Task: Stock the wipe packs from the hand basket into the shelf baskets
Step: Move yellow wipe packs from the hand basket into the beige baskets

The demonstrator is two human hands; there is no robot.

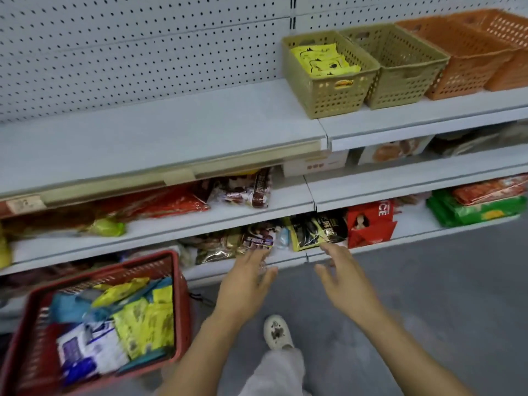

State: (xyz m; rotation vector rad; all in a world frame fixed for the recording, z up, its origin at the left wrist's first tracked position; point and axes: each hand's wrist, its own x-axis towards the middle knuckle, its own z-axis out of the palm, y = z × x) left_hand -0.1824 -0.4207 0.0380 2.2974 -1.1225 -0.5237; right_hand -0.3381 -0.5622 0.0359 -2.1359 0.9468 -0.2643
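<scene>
Shelf basket (328, 95) holds yellow packs (323, 60); hand basket (182, 310) laden; left grip (245, 284), right grip (345, 284) wide.

A white pegboard back panel (128, 52) rises behind white metal shelving, and a dark slotted upright (292, 12) divides it at the join of two sections. The top shelf (171, 130) has a beige price rail (177, 174) along the front edge of its left section. Below it, a middle shelf (285, 200) and a lower shelf (411, 224) step outward, both carrying packaged goods (177, 202). The floor (443, 281) is mottled grey under even, shadowless light.
</scene>
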